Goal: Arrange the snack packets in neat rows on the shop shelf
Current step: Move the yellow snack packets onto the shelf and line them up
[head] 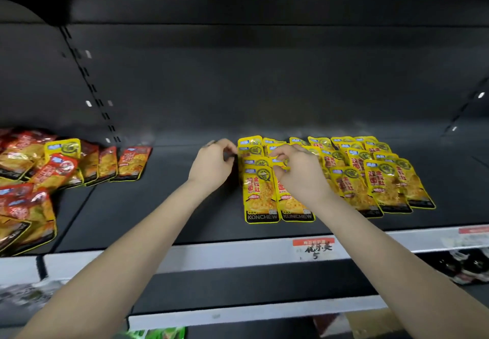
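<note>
Yellow snack packets [381, 180] lie flat in several overlapping columns on the dark shelf [158, 206], right of centre. My left hand [211, 164] is at the left edge of the leftmost column [260, 196], its curled fingers and thumb pinching the edge of a packet near the back. My right hand [299, 172] rests over the second column and pinches the top of a yellow packet there, hiding most of that column. A loose, untidy pile of red and yellow packets [26, 159] lies at the far left of the shelf.
Bare shelf surface separates the left pile from the yellow columns. A white price rail with a handwritten label [315, 248] runs along the front edge. Below are another shelf, dark packaged goods [465, 267] at the right and a green packet [164, 333] at the bottom.
</note>
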A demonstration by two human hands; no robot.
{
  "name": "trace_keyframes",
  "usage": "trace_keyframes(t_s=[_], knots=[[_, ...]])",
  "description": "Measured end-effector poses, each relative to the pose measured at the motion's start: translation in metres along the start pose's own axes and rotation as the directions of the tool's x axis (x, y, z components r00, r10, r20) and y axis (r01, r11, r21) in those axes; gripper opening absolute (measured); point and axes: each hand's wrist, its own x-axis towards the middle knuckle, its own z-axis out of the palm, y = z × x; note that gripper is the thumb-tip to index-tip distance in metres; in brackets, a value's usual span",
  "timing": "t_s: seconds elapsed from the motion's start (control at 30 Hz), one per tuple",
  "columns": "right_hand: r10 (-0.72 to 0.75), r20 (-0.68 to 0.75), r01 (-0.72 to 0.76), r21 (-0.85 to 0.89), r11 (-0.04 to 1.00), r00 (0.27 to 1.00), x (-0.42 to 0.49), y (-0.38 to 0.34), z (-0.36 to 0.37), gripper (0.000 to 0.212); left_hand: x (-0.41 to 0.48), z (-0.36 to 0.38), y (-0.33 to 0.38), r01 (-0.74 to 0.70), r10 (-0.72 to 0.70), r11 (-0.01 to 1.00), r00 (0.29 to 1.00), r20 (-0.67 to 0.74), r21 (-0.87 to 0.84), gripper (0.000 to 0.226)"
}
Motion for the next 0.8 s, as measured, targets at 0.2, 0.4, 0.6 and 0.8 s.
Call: trace_keyframes(t_s=[0.2,0.4,0.6,0.8], knots=[[-0.178,0.051,0.173,0.085,0.981,0.983,0.026,-0.08,0.051,0.023,-0.017,-0.068,-0.052,0.061,-0.052,0.994,0.994,-0.099,0.092,0.024],[-0.337,0.154,0.307,0.193,0.932,0.929,0.041,-0.173,0.111,0.021,-0.04,-0.142,-0.126,0.208,-0.173,0.967,0.959,-0.223,0.146,0.025],[-0.414,0.218,0.358,0.257,0.898,0.884,0.065,-0.248,0.187,0.023,-0.066,-0.219,-0.201,0.377,-0.302,0.905,0.896,-0.327,0.198,0.036],[-0.405,0.332,0.353,0.207,0.912,0.852,0.086,-0.303,0.244,0.04,-0.093,-0.28,-0.263,0.498,-0.402,0.842,0.836,-0.374,0.209,0.039]])
